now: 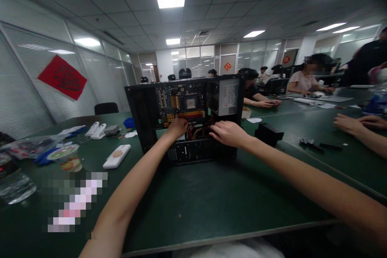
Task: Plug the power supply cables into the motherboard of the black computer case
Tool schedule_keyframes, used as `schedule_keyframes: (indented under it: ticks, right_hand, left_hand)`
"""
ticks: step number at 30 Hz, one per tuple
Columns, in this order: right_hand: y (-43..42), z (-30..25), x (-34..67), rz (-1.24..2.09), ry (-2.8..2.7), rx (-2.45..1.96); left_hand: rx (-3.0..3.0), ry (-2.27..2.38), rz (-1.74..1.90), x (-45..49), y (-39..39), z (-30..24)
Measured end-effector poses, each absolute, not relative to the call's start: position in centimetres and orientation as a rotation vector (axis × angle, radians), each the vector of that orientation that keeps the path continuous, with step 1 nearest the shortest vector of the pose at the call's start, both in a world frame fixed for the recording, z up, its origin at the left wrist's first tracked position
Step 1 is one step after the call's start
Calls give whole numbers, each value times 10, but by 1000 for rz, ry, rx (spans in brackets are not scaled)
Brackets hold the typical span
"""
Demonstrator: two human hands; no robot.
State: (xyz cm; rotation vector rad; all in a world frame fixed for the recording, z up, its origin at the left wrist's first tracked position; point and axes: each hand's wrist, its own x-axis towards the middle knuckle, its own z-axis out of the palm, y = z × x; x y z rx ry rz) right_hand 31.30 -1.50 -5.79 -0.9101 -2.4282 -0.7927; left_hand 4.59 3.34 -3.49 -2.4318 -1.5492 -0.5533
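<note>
An open black computer case [193, 154] stands on the green table, its inside facing me. The motherboard [198, 102] sits in its upper part, and the silver power supply [228, 96] is at the upper right. Colored power cables [196, 132] bunch up in the lower middle. My left hand [178, 127] reaches in at the motherboard's lower edge with curled fingers; the fingertips and anything in them are hidden. To the right of the cables, my right hand [229, 133] has its fingers bent closed around part of the bundle, the tips partly out of sight.
On the left are a white power bank [117, 156], a plastic cup [69, 158], a water bottle [15, 181] and a blue box [129, 123]. A black box-shaped part [269, 134] lies right of the case. Another person's hands [350, 124] rest at the far right.
</note>
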Motion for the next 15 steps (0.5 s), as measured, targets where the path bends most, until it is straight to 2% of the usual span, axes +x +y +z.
schedule_keyframes:
  ticks: [3, 9, 15]
  right_hand:
    - [-15, -60, 349, -973, -2510, -831]
    - [-3, -59, 370, -815, -2666, -702]
    - [-8, -62, 353, -782, -2630, -788]
  left_hand:
    - [-2350, -1581, -646, 44, 1, -38]
    - [-2284, -1636, -623, 62, -62, -68]
    - [-1996, -1834, -917, 66, -38, -79]
